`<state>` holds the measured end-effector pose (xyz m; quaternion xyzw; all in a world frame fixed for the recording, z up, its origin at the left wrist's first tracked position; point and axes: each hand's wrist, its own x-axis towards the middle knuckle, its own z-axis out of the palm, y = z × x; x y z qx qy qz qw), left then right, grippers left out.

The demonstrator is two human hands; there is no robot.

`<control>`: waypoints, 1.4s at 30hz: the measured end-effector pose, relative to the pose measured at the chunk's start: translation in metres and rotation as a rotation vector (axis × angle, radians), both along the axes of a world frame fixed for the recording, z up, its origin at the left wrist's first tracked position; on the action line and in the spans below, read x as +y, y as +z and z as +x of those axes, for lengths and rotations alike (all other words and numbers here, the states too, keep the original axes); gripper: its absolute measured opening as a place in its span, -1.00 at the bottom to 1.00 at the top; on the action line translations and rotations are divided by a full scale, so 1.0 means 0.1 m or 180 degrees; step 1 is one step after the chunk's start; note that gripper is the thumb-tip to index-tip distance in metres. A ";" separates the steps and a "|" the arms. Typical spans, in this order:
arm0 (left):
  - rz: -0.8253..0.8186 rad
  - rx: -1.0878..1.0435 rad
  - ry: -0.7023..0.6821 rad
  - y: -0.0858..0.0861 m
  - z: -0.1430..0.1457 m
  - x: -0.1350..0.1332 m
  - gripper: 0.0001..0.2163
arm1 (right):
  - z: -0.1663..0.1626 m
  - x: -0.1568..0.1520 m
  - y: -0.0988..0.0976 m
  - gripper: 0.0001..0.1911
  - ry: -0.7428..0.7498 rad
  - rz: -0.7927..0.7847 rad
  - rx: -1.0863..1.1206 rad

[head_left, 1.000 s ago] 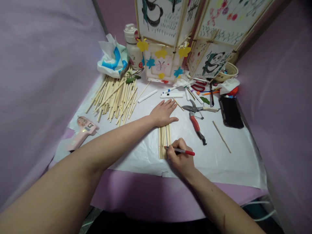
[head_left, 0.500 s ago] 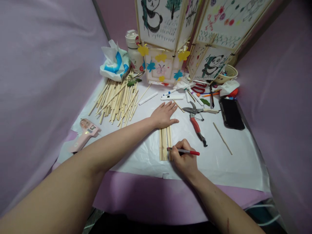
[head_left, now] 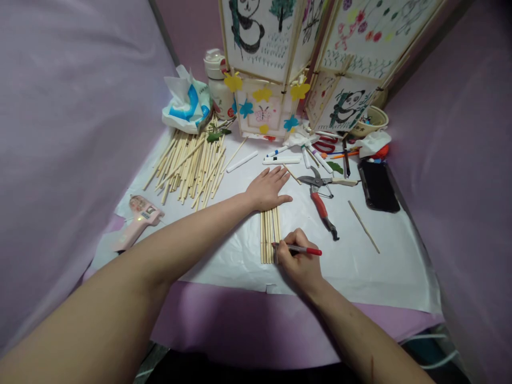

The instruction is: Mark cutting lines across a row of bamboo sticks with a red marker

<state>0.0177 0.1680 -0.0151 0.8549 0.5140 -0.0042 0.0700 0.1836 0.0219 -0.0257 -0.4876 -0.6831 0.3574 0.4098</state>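
Observation:
Several thin wooden sticks [head_left: 268,234] lie side by side on the white sheet, their near ends roughly level. My left hand [head_left: 269,189] rests flat across their far part, fingers spread, hiding their upper ends. My right hand [head_left: 299,260] grips a pen [head_left: 298,248] with a red end. The pen's tip touches or hovers just over the sticks near their lower ends; which of the two I cannot tell. A faint line crosses the sticks at that height. Part of the right-hand sticks is hidden behind my right fingers.
A loose pile of sticks [head_left: 188,165] and a pink glue gun [head_left: 138,221] lie left. Red-handled pruning shears [head_left: 320,200], a single stick [head_left: 364,226] and a black phone [head_left: 378,186] lie right. Markers [head_left: 281,160], tissues [head_left: 188,104], a bottle [head_left: 219,88] and paper lanterns [head_left: 260,101] stand or lie behind.
My right hand and the pen have shifted slightly left across the sticks. My left hand stays pressed in place. The whole view has moved very slightly.

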 end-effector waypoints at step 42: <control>-0.0006 -0.0039 0.0005 0.00 0.00 0.00 -0.24 | 0.02 -0.02 -0.06 -0.74 -0.0214 0.0016 0.0342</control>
